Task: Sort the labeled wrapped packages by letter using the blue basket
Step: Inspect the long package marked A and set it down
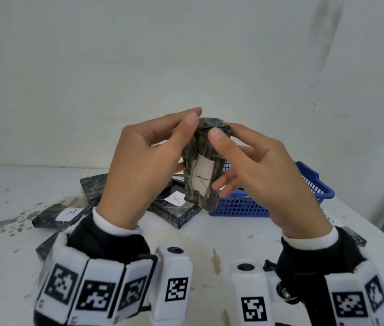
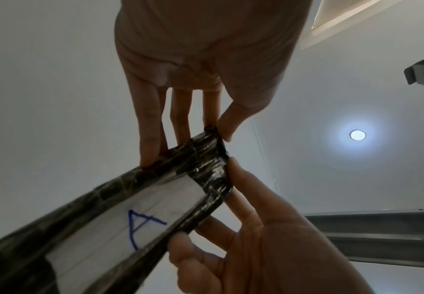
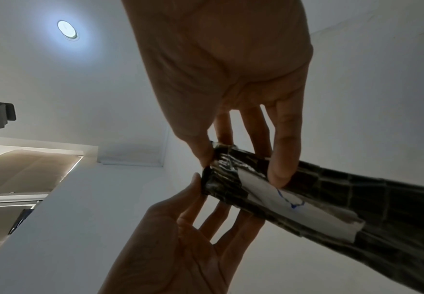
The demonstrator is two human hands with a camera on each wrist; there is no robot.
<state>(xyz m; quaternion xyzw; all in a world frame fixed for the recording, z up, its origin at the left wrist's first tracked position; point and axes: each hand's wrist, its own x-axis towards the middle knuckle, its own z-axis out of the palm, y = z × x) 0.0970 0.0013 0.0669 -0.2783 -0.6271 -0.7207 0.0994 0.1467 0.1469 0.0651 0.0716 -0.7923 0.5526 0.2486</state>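
I hold a dark wrapped package [image 1: 204,161] upright above the table with both hands; its white label [image 1: 202,177] reads A. My left hand [image 1: 193,117] pinches its top left edge, thumb in front. My right hand [image 1: 224,158] grips the right side, thumb near the top. In the left wrist view the left hand [image 2: 191,139] pinches the package [image 2: 135,208] at its end. In the right wrist view the right hand [image 3: 241,169] holds the package [image 3: 319,201] the same way. The blue basket [image 1: 313,182] stands on the table behind my right hand.
Another package labeled A [image 1: 174,210] lies by the basket's left end. Further dark packages lie at the left [image 1: 52,218], behind my left hand [image 1: 93,184], at my left wrist [image 1: 45,249] and at my right wrist [image 1: 357,238]. A white wall rises behind the stained table [image 1: 205,241].
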